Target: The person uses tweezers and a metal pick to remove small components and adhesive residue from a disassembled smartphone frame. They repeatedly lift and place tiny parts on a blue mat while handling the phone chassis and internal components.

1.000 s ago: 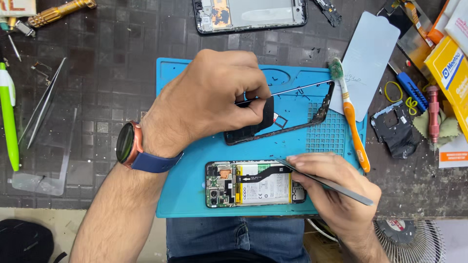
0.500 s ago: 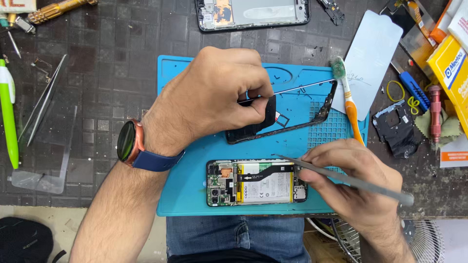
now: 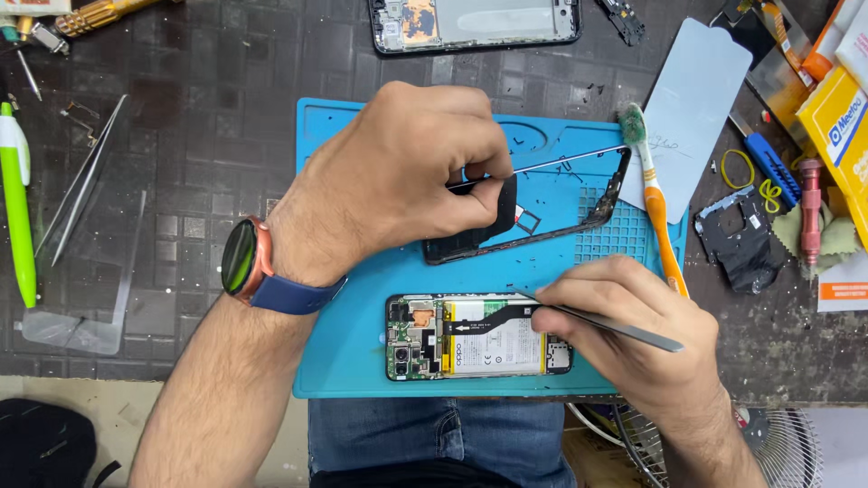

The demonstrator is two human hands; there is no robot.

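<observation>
An opened phone lies face down near the front edge of a blue work mat, with its white battery, a black flex cable and the circuit board exposed. My right hand holds metal tweezers whose tips touch the phone's upper right part. My left hand, with a watch on the wrist, pinches the edge of a black phone frame tilted up on the mat just behind the phone.
An orange-handled toothbrush lies at the mat's right edge. A pale protector sheet, a black cover piece and screwdrivers sit to the right. Another opened phone lies at the back. A green pen and clear strips lie left.
My right hand has drawn the tweezers in closer over the phone's upper right corner. My left hand keeps its pinch on the black frame, hardly moving.
</observation>
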